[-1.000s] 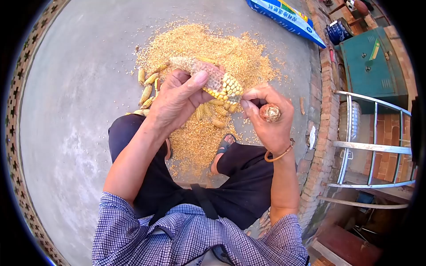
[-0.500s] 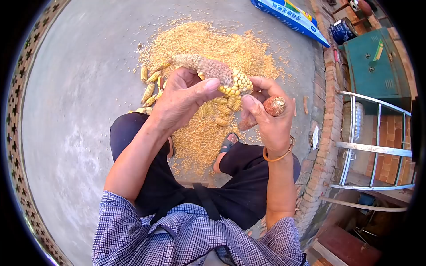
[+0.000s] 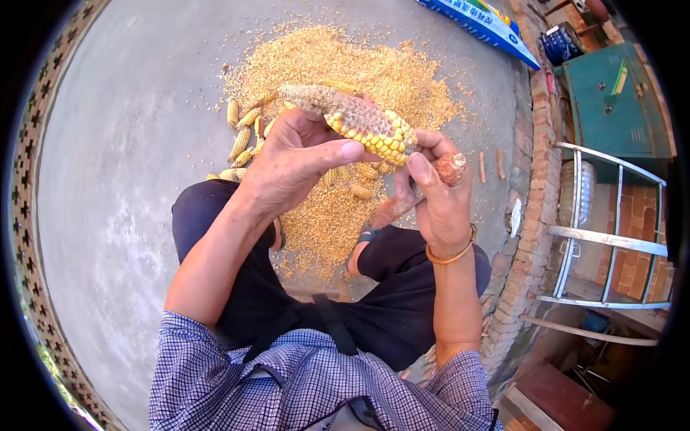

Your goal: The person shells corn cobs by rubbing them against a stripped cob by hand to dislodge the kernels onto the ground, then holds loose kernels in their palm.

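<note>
My left hand (image 3: pixel 291 161) grips a partly stripped corn ear (image 3: pixel 359 122). Its left part is bare cob, and yellow kernels cover the right end and lower side. My right hand (image 3: pixel 442 194) holds a bare reddish cob (image 3: pixel 394 208) across the palm, with its thick end sticking out by the thumb. The thumb and fingertips of that hand are at the kernel end of the ear. Beneath both hands lies a spread of loose kernels (image 3: pixel 316 230), with several whole ears (image 3: pixel 241 144) on its left side.
Two thin bare cobs (image 3: pixel 501 164) lie on the concrete floor (image 3: pixel 129 179) at the right. A blue and white sack (image 3: pixel 481 29) is at the top. Along the right run a brick edge (image 3: pixel 537 179), a green cabinet (image 3: pixel 604 100) and a metal ladder-like frame (image 3: pixel 611 241).
The ear has turned, showing more kernels along its lower side. In my right hand the bare cob has tilted, so its length now shows. The view has shifted slightly.
</note>
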Motion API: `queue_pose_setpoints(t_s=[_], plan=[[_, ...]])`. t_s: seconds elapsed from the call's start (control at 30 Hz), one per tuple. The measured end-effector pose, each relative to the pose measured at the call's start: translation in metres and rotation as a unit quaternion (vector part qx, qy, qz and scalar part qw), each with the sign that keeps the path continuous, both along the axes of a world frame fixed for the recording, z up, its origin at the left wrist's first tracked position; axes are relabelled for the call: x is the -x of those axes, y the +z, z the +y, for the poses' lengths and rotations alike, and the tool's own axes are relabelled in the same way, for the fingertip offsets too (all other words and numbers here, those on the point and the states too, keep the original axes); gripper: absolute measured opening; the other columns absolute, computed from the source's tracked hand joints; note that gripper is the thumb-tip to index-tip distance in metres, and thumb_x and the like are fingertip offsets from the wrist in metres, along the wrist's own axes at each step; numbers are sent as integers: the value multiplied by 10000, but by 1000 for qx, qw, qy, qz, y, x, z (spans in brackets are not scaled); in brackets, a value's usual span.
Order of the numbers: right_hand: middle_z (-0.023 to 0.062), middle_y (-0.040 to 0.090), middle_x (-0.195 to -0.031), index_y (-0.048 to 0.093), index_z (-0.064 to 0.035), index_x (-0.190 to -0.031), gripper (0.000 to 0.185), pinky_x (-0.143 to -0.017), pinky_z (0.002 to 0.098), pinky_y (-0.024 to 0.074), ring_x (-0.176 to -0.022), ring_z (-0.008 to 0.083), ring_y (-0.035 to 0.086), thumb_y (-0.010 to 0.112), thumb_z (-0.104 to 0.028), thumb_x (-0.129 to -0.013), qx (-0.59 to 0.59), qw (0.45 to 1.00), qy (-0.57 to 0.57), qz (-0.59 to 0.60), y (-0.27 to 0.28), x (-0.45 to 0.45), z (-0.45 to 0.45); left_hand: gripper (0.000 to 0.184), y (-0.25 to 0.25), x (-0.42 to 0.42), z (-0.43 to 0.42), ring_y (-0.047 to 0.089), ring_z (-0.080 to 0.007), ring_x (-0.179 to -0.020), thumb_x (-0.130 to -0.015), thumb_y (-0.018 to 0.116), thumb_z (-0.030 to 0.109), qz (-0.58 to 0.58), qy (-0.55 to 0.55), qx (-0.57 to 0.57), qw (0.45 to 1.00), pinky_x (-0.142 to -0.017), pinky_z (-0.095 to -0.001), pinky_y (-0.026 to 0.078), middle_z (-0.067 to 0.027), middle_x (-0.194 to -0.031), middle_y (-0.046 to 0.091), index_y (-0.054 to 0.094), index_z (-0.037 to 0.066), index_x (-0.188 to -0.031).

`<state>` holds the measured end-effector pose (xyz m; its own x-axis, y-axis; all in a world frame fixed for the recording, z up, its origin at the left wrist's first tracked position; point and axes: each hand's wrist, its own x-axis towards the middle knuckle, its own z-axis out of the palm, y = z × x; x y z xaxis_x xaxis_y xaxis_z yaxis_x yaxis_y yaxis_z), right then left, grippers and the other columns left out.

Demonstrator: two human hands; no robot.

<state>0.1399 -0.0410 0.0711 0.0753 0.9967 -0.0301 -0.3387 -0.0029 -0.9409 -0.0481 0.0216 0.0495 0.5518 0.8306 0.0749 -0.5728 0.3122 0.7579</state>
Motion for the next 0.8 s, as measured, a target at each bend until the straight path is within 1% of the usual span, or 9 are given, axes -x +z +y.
queue_pose_setpoints(t_s=[0.1, 0.2, 0.23, 0.33, 0.37, 0.43, 0.47, 0.73, 0.8], plan=[[59, 642, -826, 558, 50, -1155, 345, -565, 208, 492, -666, 90, 608, 716, -46, -864, 3, 1000, -7, 4, 0, 1, -2, 456, 3, 2, 0, 621, -224, -1099, -865, 702, 95, 5, -18, 8, 1000, -937, -429, 537, -132, -1191, 633, 535, -10, -1276], [54, 644, -815, 573, 45, -1141, 348, -552, 203, 502, -674, 89, 616, 736, -35, -844, -30, 999, -8, -33, -4, -4, 0, 511, 9, 1, 0, 621, -268, -1112, -839, 727, 174, 16, -11, 13, 1000, -947, -448, 531, -155, -1206, 616, 531, -21, -1269], [52, 645, -811, 578, 43, -1137, 348, -543, 201, 505, -674, 87, 618, 741, -33, -838, -46, 998, -8, -50, -6, -6, -1, 546, 8, 0, -1, 621, -279, -1113, -854, 710, 236, 0, -1, 20, 1000, -940, -455, 537, -184, -1215, 599, 510, -44, -1278], [46, 643, -795, 592, 32, -1132, 337, -497, 194, 507, -653, 74, 612, 739, -23, -834, -43, 998, 2, -43, 0, -7, -1, 558, 12, 5, 0, 615, -291, -1122, -876, 682, 253, 1, -9, 61, 998, -947, -460, 535, -210, -1226, 580, 480, -63, -1289], [49, 636, -807, 579, 35, -1147, 361, -531, 200, 499, -667, 82, 604, 739, -28, -830, -37, 998, 9, -59, 1, -8, -1, 580, 10, 6, 0, 609, -302, -1133, -875, 680, 256, 8, -9, 55, 998, -955, -455, 532, -227, -1222, 574, 458, -67, -1302], [54, 620, -832, 552, 40, -1175, 408, -597, 213, 482, -695, 98, 589, 739, -38, -821, -26, 995, 24, -90, 2, -13, -3, 489, 7, 6, -1, 607, -268, -1133, -894, 663, 197, -9, -13, 46, 999, -969, -432, 523, -194, -1223, 586, 491, -57, -1275], [56, 622, -836, 549, 43, -1182, 413, -594, 212, 481, -692, 98, 589, 737, -50, -826, -27, 995, 24, -90, 3, -14, -2, 445, 7, 6, -1, 606, -251, -1132, -903, 655, 168, -18, -15, 42, 999, -976, -420, 518, -178, -1224, 591, 507, -51, -1261], [90, 642, -931, 530, 43, -1238, 461, -522, 215, 447, -668, 108, 601, 712, -180, -878, -33, 998, 37, -41, 0, -10, -1, 537, 3, 7, 0, 599, -274, -1149, -813, 734, 130, -37, -26, 36, 998, -1016, -451, 490, -194, -1237, 584, 496, -47, -1261], [95, 640, -953, 531, 40, -1240, 464, -516, 215, 436, -668, 111, 600, 711, -193, -882, -45, 997, 62, -27, -8, -13, 0, 549, 4, 8, -1, 596, -278, -1156, -795, 743, 109, -36, -26, 37, 998, -1025, -458, 482, -198, -1246, 581, 502, -46, -1263]])
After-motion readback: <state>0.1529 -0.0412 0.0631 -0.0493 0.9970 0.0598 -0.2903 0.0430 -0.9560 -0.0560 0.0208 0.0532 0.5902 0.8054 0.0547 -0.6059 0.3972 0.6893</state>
